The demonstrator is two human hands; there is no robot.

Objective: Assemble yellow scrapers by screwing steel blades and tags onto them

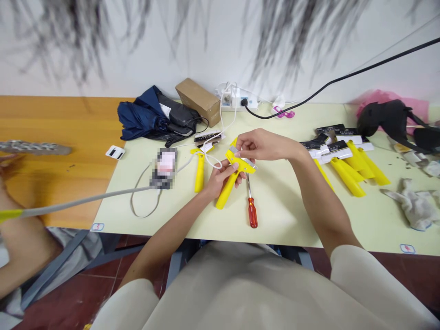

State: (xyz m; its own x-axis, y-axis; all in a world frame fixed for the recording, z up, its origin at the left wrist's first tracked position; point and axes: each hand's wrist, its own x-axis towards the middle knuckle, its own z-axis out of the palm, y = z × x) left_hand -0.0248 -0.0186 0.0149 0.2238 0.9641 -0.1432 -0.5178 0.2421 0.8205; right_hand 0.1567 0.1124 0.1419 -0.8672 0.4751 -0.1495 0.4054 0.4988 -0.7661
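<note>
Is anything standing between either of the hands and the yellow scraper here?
Nothing visible does: the left hand holds the yellow scraper, and the right hand is at its head. A white cable loops close beside the left hand, not visibly in between.

Wall: a plain white wall point(220, 55) across the top
Middle and right: a pale yellow-green surface point(288, 215)
Left: a shiny orange wood surface point(62, 119)
Floor: dark red tiles point(89, 293), lower left and lower right
Light: bright, with soft shadows
</note>
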